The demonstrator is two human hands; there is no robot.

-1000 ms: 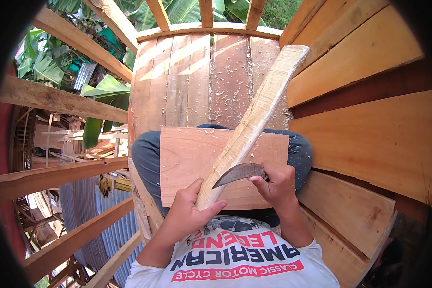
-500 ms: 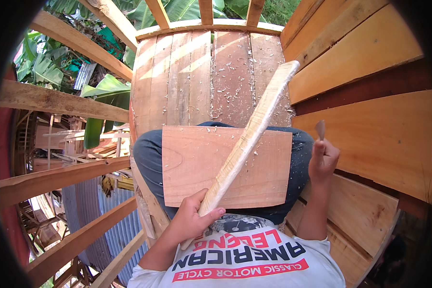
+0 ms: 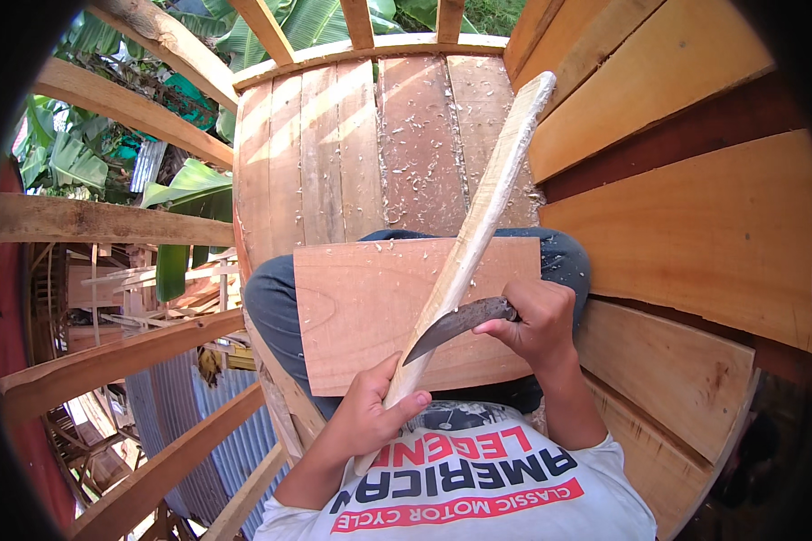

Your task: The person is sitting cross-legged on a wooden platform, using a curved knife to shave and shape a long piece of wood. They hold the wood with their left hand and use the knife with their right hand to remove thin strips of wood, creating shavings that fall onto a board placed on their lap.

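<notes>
My left hand [image 3: 370, 417] grips the near end of a long pale wooden stick [image 3: 478, 225] that slants up and away to the right. My right hand [image 3: 537, 323] holds a dark curved knife [image 3: 456, 326] with its blade laid against the stick's right side, just above my left hand. Under both lies a flat reddish board [image 3: 361, 311] resting across my lap.
A plank platform [image 3: 352, 153] strewn with wood shavings stretches ahead. Wide plank walls [image 3: 695, 225] rise at the right. Open timber framing [image 3: 108, 221] at the left shows green leaves and corrugated metal sheeting [image 3: 180, 424] far below.
My right hand, raised off to the right half a second ago, has come back down and set the knife blade on the stick. The left hand kept its hold.
</notes>
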